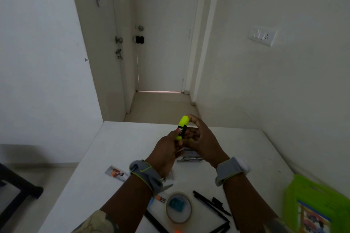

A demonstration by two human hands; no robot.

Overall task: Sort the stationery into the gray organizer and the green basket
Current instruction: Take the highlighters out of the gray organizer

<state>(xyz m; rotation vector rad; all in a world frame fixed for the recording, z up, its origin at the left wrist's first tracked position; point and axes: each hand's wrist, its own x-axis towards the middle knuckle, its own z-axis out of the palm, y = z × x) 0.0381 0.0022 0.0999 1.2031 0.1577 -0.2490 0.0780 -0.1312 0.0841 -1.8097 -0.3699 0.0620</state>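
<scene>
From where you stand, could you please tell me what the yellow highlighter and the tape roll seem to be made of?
The neon-yellow highlighter with the black label looks like smooth, opaque plastic, evenly coloured with rounded ends. The round tape roll seems to be translucent film, perhaps on a card core: the table shows through its ring.

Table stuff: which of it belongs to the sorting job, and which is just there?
Job:
yellow highlighter, held by both hands (left hand, right hand)
tape roll
black pens
green basket

Just there:
door
wall switch panel
</scene>
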